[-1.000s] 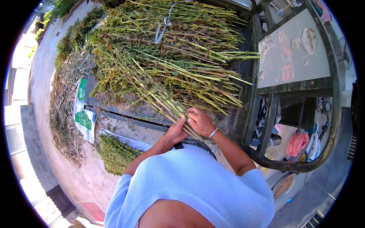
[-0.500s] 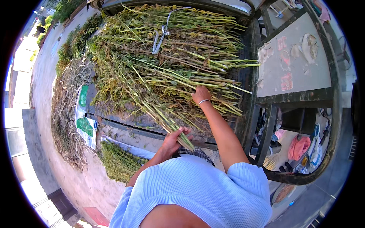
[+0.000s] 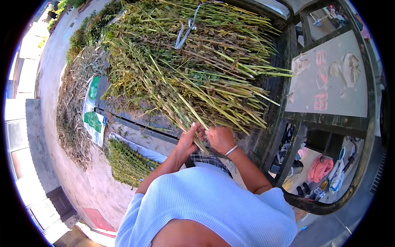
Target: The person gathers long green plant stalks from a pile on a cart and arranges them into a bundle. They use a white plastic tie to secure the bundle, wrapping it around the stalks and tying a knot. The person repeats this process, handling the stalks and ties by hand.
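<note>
Hard daylight fills the scene, strongest toward nine o'clock, where the pavement (image 3: 24,53) burns out to near white. The heap of green stalks (image 3: 185,70) at twelve o'clock is evenly lit and sharp, each stem crisp. Under the metal frame (image 3: 329,119) at three to four o'clock lies deep shadow. Straight edges bow toward the rim, and a black circular border closes every corner. No motion blur shows at the centre.

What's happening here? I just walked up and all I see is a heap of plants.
A person stands at a big pile of cut green stalks on a dark cart bed. The left hand and right hand both grip the cut ends of a bunch of stalks at the pile's near edge.
</note>
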A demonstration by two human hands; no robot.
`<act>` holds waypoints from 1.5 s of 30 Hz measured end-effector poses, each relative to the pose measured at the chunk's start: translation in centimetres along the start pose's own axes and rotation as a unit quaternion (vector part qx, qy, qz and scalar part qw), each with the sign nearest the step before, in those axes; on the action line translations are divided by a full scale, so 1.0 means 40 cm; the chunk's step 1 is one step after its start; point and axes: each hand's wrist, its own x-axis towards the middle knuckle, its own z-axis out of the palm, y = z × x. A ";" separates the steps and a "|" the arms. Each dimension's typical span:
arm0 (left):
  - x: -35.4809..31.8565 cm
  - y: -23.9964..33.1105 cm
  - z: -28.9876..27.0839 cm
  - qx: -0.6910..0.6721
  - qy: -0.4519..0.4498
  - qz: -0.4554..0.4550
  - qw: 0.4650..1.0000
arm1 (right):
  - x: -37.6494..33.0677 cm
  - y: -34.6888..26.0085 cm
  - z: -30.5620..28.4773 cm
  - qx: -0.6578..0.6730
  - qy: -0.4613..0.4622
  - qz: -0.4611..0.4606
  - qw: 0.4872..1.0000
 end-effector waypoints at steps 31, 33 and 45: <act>-0.011 -0.020 -0.090 0.045 0.058 -0.065 0.995 | 0.110 0.094 0.104 0.078 -0.171 -0.040 0.981; -0.027 -0.011 -0.047 0.034 0.065 -0.074 0.995 | 0.109 0.096 0.109 0.115 -0.103 -0.095 0.983; -0.038 0.003 -0.001 -0.046 0.011 -0.076 0.996 | 0.334 0.359 0.018 -0.369 0.113 0.070 0.920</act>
